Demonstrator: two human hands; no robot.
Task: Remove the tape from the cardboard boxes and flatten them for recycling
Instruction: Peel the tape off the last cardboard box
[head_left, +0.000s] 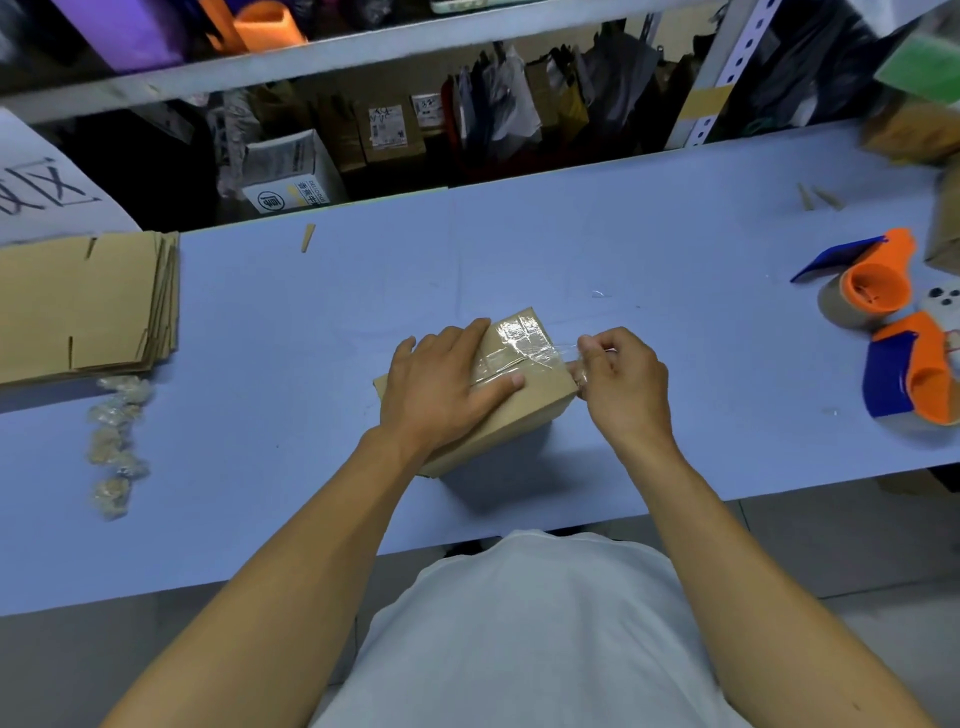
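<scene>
We are mid-peel on one cardboard box (519, 410), which sits near the middle of the blue table (675, 234). Our left hand (441, 384) lies flat on its top, fingers straight, pinning it down. Our right hand (618, 374) pinches a stretched strip of clear tape (550, 348) just off the box's right edge. Next, we judge, comes a steady pull rightward while the box stays braced. Farther left lie tape wads (117, 441) and flattened boxes (83, 306); far right, tape dispensers (883, 291).
</scene>
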